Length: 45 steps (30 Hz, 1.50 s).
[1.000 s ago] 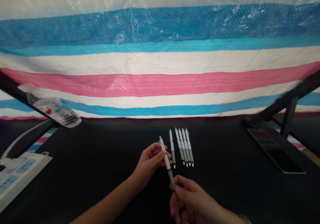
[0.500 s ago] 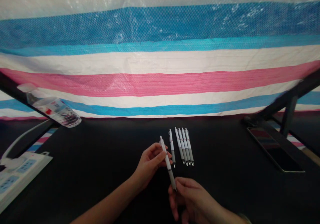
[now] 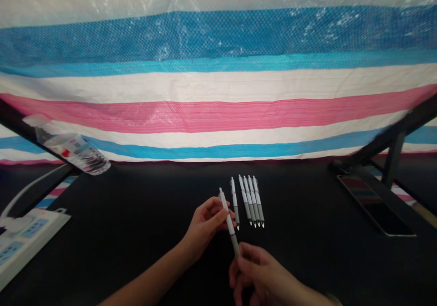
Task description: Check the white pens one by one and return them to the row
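My left hand (image 3: 205, 226) pinches the upper white part of a white and grey pen (image 3: 228, 219), which slants down toward me. My right hand (image 3: 262, 276) has its fingertips closed on the pen's grey lower end. Just beyond, several matching pens (image 3: 251, 200) lie side by side on the black tabletop (image 3: 136, 233), with one more pen (image 3: 235, 202) lying slightly apart to their left, right behind my left fingers.
A clear plastic water bottle (image 3: 73, 149) lies tilted at the far left. A white power strip (image 3: 20, 242) sits at the left edge. A dark phone (image 3: 375, 206) rests by a black stand at the right. A striped tarp (image 3: 218, 83) hangs behind.
My right hand's fingers have shifted slightly on the pen's lower end and the pen sits a touch more upright. The pens on the table have not moved.
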Each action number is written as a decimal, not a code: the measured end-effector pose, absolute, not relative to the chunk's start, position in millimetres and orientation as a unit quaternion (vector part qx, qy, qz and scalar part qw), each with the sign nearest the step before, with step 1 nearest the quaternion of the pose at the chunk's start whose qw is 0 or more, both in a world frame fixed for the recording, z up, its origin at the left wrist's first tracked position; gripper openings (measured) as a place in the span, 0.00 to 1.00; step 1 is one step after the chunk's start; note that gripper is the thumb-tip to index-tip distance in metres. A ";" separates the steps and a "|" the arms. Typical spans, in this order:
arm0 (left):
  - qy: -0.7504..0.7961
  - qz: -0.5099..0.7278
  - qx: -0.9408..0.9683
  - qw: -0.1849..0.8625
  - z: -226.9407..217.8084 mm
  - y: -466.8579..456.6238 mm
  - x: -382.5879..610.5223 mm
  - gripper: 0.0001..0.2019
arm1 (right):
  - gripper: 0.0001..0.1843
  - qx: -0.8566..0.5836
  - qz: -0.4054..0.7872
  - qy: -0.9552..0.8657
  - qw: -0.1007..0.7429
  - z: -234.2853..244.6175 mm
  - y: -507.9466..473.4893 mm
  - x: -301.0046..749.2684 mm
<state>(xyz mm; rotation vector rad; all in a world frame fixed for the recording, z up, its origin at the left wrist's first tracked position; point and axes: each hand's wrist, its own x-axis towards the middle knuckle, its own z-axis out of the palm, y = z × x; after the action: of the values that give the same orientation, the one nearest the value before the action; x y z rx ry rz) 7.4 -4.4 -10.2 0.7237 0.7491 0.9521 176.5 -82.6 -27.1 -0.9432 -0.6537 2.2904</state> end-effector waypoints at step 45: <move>0.382 0.418 0.422 0.709 -2.2 -2.0 9.6 0.32 | 0.30 -0.259 0.908 -0.129 0.304 -22.9 -78.4 184.9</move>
<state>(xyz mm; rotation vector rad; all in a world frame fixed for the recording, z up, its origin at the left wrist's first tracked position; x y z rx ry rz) 9.6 -2.0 -2.2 0.9362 0.8474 0.9271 184.9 -78.4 -22.9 -0.6850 -0.3425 2.4041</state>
